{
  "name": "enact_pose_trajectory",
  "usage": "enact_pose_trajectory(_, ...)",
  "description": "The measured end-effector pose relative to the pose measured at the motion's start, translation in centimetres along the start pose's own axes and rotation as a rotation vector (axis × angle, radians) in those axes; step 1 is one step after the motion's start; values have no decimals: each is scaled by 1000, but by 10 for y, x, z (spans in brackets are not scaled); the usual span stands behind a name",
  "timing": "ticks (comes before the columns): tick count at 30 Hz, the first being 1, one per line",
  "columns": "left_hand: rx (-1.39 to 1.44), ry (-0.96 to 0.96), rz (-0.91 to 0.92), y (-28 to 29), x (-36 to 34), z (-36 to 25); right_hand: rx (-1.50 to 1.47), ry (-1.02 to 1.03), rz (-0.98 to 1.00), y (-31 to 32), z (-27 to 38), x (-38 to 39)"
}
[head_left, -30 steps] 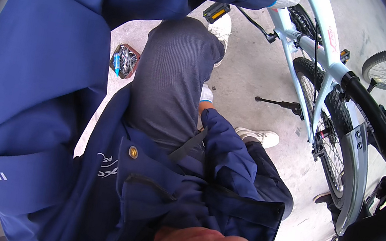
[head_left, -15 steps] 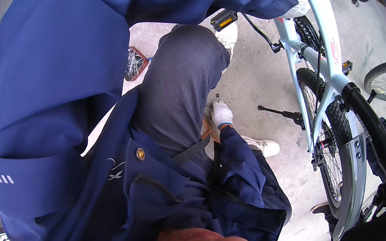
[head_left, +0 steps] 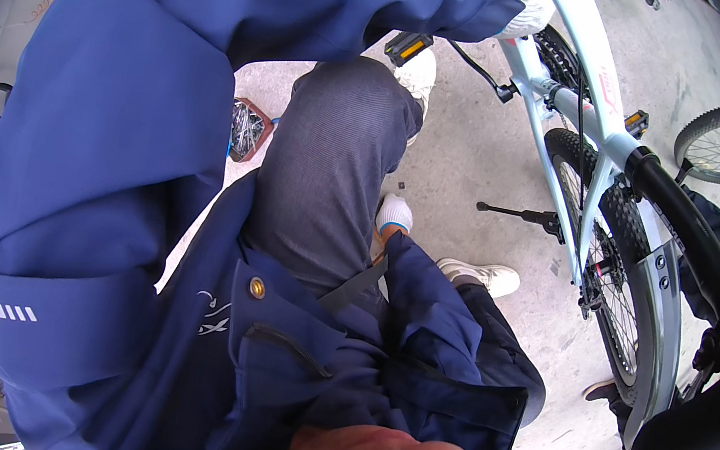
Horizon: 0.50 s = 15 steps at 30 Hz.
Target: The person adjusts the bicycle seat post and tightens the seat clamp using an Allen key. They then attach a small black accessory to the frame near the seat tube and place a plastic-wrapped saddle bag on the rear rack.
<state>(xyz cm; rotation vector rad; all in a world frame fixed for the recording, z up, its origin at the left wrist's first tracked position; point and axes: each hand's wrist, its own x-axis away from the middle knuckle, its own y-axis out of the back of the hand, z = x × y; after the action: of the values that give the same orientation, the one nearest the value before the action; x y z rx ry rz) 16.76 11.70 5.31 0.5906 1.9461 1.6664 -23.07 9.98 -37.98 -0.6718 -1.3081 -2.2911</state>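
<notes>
The pale-blue bicycle (head_left: 617, 144) spans one to four o'clock, the gloved left hand (head_left: 528, 6) at one o'clock against its frame, fingers hidden, so whether that grip is clamped cannot be told. Near the clock's centre, beside the knee (head_left: 336, 138), the gloved right hand (head_left: 394, 214) conceals its grip too. The bicycle should feel stiff, fairly heavy and smooth-painted, best held by a bare tube, clear of the tyre (head_left: 619, 222).

A navy jacket (head_left: 116, 114) with brass snap (head_left: 256, 288) is worn with grey trousers (head_left: 332, 165), white gloves (head_left: 395, 214) and white shoes (head_left: 495, 278).
</notes>
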Motion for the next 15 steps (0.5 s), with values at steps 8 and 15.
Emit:
enact_pose_trajectory(8, 1, 12, -23, -8, 1, 0, -616, 323, -2, 20, 56, -14)
enact_pose_trajectory(15, 38, 4, -97, -5, 6, -7, -540, 82, -591, 247, 65, -42)
